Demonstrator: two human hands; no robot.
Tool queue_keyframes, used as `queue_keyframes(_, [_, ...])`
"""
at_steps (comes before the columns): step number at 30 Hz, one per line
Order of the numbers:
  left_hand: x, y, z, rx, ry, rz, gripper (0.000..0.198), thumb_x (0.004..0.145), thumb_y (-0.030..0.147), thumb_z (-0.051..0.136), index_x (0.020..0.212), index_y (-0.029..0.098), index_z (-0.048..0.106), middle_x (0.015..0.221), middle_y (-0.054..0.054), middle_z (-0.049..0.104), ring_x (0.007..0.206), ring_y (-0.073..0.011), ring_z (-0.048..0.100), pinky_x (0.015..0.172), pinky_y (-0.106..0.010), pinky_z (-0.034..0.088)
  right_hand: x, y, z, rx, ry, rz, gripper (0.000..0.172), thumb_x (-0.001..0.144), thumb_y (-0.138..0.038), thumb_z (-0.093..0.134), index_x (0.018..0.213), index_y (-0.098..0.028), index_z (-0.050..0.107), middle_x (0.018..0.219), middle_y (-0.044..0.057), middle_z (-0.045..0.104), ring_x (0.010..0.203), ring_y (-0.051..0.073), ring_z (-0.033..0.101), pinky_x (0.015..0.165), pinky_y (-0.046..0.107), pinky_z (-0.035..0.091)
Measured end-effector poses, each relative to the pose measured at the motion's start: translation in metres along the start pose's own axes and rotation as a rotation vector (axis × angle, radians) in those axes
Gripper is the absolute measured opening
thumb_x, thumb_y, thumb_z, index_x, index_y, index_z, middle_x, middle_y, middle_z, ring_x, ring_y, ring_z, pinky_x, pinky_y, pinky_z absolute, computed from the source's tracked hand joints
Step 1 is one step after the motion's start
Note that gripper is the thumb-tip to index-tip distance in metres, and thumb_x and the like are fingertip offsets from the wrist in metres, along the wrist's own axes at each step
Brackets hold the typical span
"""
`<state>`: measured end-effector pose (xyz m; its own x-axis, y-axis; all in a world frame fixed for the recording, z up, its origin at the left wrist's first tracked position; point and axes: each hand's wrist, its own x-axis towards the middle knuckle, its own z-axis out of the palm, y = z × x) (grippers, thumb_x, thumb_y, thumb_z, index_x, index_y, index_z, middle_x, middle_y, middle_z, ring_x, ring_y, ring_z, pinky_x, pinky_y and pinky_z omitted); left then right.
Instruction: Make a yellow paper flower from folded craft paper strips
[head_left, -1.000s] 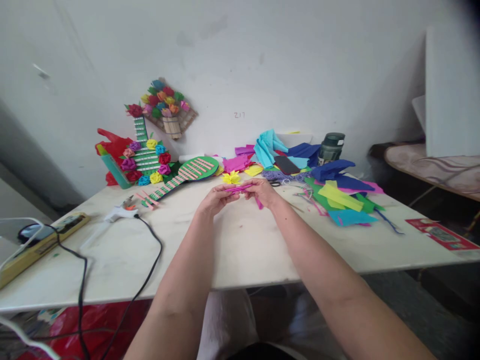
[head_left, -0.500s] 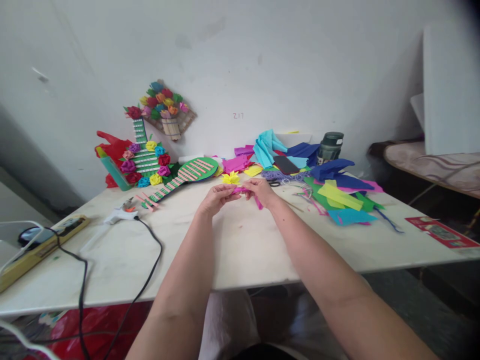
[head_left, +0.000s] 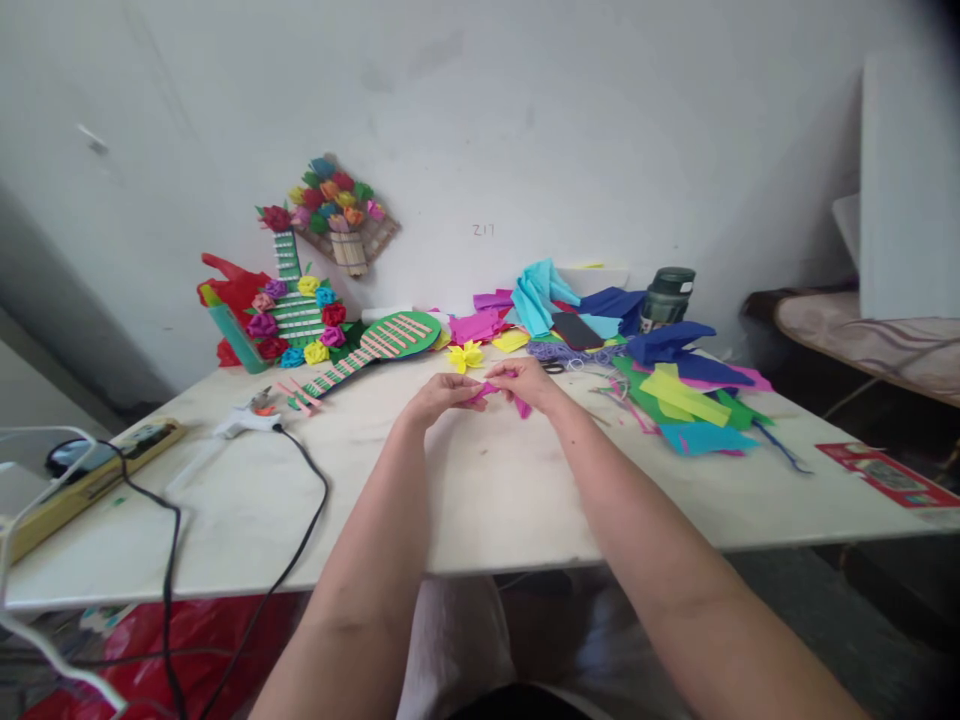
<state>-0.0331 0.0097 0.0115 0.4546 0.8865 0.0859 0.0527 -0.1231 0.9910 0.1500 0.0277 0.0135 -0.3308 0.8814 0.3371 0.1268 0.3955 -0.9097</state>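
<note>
Above the middle of the white table, my left hand [head_left: 444,395] and my right hand [head_left: 523,382] pinch a strip of magenta crepe paper [head_left: 489,389] between them. One loose end of the strip hangs below my right fingers. Both hands are closed, with the fingertips almost meeting. Just behind them lies a yellow paper flower [head_left: 466,356]. Dark-handled scissors [head_left: 553,368] lie partly hidden beyond my right hand.
Crepe paper sheets [head_left: 686,395] and purple cord [head_left: 570,352] lie to the right, near a phone [head_left: 576,330] and a dark green flask [head_left: 667,297]. On the left are a glue gun [head_left: 251,420] with a trailing cable, a power strip [head_left: 97,490] and a flower-decked guitar shape [head_left: 300,325].
My fingers have shifted slightly on the magenta paper, which now slants between them. The whole view has moved a little.
</note>
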Motion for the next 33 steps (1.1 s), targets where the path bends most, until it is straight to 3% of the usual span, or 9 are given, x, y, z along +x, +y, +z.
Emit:
queue_keyframes(4, [0.001, 0.003, 0.001, 0.148, -0.004, 0.000, 0.033, 0.064, 0.038, 0.066, 0.078, 0.008, 0.061, 0.068, -0.011, 0.067, 0.064, -0.0178, 0.063, 0.070, -0.032, 0.047, -0.001, -0.001, -0.002, -0.055, -0.053, -0.034, 0.023, 0.062, -0.023, 0.061, 0.081, -0.011, 0.065, 0.039, -0.005, 0.049, 0.035, 0.006, 0.043, 0.038, 0.019, 0.037])
queue_keyframes(8, [0.002, 0.008, 0.003, 0.296, 0.084, 0.107, 0.033, 0.066, 0.040, 0.063, 0.074, 0.009, 0.061, 0.064, -0.009, 0.066, 0.060, -0.0151, 0.061, 0.061, -0.026, 0.045, 0.000, -0.001, 0.000, 0.025, 0.023, 0.021, 0.028, 0.060, -0.027, 0.064, 0.084, -0.011, 0.064, 0.041, -0.005, 0.050, 0.035, 0.006, 0.043, 0.037, 0.019, 0.038])
queue_keyframes(11, [0.002, 0.013, 0.006, 0.380, 0.135, 0.187, 0.031, 0.068, 0.041, 0.059, 0.070, 0.010, 0.062, 0.063, -0.009, 0.066, 0.057, -0.0138, 0.059, 0.055, -0.023, 0.041, 0.000, -0.002, 0.000, 0.105, 0.081, 0.053, 0.026, 0.059, -0.032, 0.065, 0.075, -0.012, 0.062, 0.044, -0.003, 0.054, 0.035, 0.006, 0.043, 0.035, 0.019, 0.038])
queue_keyframes(18, [0.005, 0.018, 0.012, 0.478, 0.140, 0.166, 0.023, 0.063, 0.035, 0.062, 0.064, 0.012, 0.062, 0.051, -0.002, 0.057, 0.044, -0.0070, 0.045, 0.044, -0.019, 0.030, -0.004, -0.007, 0.000, 0.003, 0.063, -0.013, 0.021, 0.058, -0.033, 0.067, 0.062, -0.013, 0.062, 0.037, -0.004, 0.049, 0.033, 0.006, 0.043, 0.036, 0.019, 0.037])
queue_keyframes(26, [0.005, 0.034, 0.016, 0.667, 0.264, 0.242, 0.018, 0.062, 0.027, 0.060, 0.054, 0.011, 0.060, 0.044, 0.002, 0.048, 0.043, -0.0057, 0.035, 0.044, -0.021, 0.024, -0.003, -0.008, 0.006, 0.132, 0.098, 0.009, 0.028, 0.056, -0.038, 0.068, 0.067, -0.012, 0.062, 0.040, -0.003, 0.052, 0.034, 0.007, 0.045, 0.037, 0.020, 0.040])
queue_keyframes(30, [0.007, 0.018, 0.020, 0.542, 0.294, 0.202, 0.018, 0.061, 0.028, 0.061, 0.064, 0.011, 0.065, 0.048, 0.002, 0.052, 0.045, -0.0059, 0.038, 0.046, -0.020, 0.027, -0.002, -0.007, 0.001, 0.092, 0.067, 0.034, 0.029, 0.057, -0.039, 0.068, 0.064, -0.012, 0.061, 0.039, -0.002, 0.053, 0.035, 0.009, 0.047, 0.037, 0.020, 0.040])
queue_keyframes(33, [0.010, -0.004, 0.023, 0.446, 0.502, 0.145, 0.019, 0.062, 0.030, 0.060, 0.066, 0.012, 0.065, 0.048, 0.003, 0.050, 0.045, -0.0057, 0.039, 0.046, -0.019, 0.028, -0.001, -0.005, -0.012, 0.045, 0.141, 0.007, 0.028, 0.064, -0.041, 0.061, 0.064, -0.013, 0.059, 0.048, 0.001, 0.058, 0.039, 0.008, 0.049, 0.038, 0.019, 0.040])
